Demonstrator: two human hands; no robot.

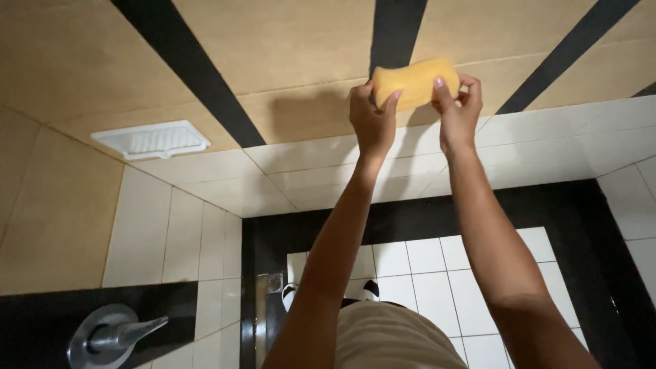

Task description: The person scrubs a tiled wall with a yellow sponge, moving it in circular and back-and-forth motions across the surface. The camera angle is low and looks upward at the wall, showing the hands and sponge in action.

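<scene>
Yellow sponge (pixel 414 82) is held far centre-right, up against the tan wall tiles (pixel 294 48), between two black vertical stripes (pixel 396 31). Shape: rounded oblong, slightly waisted, tilted with its right end higher.

Left hand (pixel 372 116) is closed on the sponge's left end, thumb laid across the front face, fingers hidden behind. Right hand (pixel 459 109) pinches the right end, thumb on the front, fingers curled around the edge. Both arms are stretched out from the near edge, side by side, not touching each other.

A white ribbed soap dish (pixel 152 140) is mounted on the wall, far left, well apart from the sponge. Below the tan band, white wall tiles (pixel 205 225) run down to a black border (pixel 260 246). A chrome lever tap handle (pixel 113 335) is seen near left, on a black tile strip. Floor is white square tiles (pixel 437 273) framed in black. Beige shorts (pixel 393 338) and black-and-white footwear (pixel 370 290) are visible near centre. No packages, labels or signs can be made out.
</scene>
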